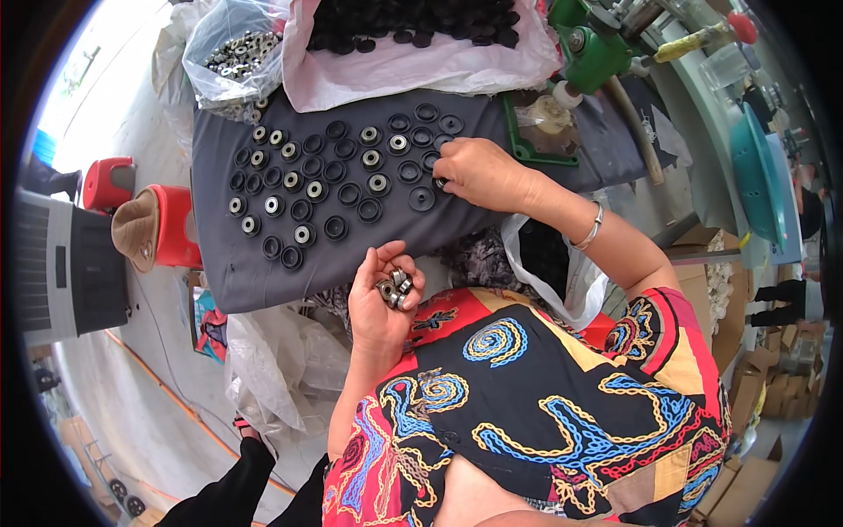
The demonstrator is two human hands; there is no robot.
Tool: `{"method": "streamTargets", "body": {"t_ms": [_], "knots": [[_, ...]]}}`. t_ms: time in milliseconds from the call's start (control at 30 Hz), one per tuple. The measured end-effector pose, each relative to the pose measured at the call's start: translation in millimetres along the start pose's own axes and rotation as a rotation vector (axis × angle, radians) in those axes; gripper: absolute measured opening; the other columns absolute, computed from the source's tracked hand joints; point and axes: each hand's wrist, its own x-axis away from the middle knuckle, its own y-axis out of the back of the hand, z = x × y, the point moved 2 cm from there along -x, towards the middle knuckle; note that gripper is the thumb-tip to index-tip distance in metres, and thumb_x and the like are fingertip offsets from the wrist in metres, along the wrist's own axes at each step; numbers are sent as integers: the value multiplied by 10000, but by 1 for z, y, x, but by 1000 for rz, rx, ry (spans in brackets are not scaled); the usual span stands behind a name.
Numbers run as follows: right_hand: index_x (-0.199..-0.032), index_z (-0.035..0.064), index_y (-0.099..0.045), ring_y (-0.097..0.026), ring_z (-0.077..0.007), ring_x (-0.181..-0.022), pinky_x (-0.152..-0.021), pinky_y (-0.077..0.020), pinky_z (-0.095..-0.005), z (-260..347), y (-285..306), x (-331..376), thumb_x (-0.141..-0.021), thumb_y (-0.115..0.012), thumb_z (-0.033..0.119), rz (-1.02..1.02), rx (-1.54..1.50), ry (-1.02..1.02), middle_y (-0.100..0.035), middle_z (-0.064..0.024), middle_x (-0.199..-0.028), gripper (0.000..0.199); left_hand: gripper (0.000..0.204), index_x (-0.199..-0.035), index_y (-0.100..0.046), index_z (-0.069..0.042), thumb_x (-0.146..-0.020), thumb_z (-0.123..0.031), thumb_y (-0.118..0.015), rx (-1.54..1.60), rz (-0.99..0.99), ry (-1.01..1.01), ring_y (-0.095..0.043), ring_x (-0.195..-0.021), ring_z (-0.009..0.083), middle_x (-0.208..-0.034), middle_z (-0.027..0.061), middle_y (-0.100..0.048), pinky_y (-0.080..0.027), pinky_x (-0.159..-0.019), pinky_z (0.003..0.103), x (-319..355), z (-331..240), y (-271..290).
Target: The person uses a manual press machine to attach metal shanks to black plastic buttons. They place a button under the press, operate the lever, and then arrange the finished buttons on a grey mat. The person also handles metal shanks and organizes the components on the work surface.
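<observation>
My left hand (383, 303) is cupped palm up near the table's front edge, its fingers curled round several small metal bearings (394, 288). Farther right, my right hand (485, 176) reaches over the grey cloth (230, 285), fingers pinched together. A small dark piece shows at its fingertips, too covered to make out. Round black plastic wheels (369, 210) lie spread in loose rows on the cloth. Some have a silver bearing (378, 184) in the middle; others, such as the black wheel (421, 198) beside my right hand, show none.
At the back, a clear bag (200, 83) holds loose bearings, and a pale sack (303, 83) holds many black discs. A green hand press (597, 57) stands back right. A white plastic bag (590, 285) hangs at the front edge. Red stools (180, 233) stand at left.
</observation>
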Motion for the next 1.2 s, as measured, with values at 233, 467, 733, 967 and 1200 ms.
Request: {"method": "streamTargets", "body": {"t_ms": [233, 467, 733, 967, 1200], "knots": [[-816, 34, -656, -630, -334, -883, -793, -514, -419, 3, -5, -8, -722, -729, 120, 39, 42, -19, -634, -136, -853, 147, 387, -1074, -582, 8, -1026, -331, -402, 13, 17, 10, -577, -686, 265, -812, 131, -590, -377, -424, 265, -3, 2, -2], [-869, 49, -667, -609, -307, -894, -777, -506, -412, 14, 6, -6, -685, -773, 167, -109, 126, 36, -611, -110, -857, 244, 443, -1092, -584, 6, -1030, -375, -366, -11, 5, -8, -570, -698, 276, -831, 138, -600, -366, -425, 269, -1, 3, -4], [-873, 38, -673, -583, -261, -833, -738, -510, -378, 97, -20, 26, -715, -727, 200, -170, -153, 415, -614, -82, -883, 232, 442, -1001, -592, -85, -1032, -418, -302, -97, -100, 0, -557, -592, 154, -793, 51, -631, -336, -414, 247, 1, 9, -13], [-882, 7, -658, -590, -307, -879, -772, -508, -411, 83, -36, 28, -674, -718, 150, 107, -286, 204, -626, -120, -911, 260, 375, -978, -577, -121, -1020, -436, -376, -268, -115, 104, -557, -595, 135, -786, 17, -590, -372, -417, 281, -13, 18, -6], [-799, -16, -627, -593, -320, -860, -733, -506, -406, 91, -42, 21, -715, -668, 141, -19, -411, 227, -605, -158, -866, 183, 442, -1097, -591, -97, -998, -486, -406, -167, -117, 141, -670, -871, 222, -989, 96, -656, -551, -607, 349, -8, 13, -10]]}}
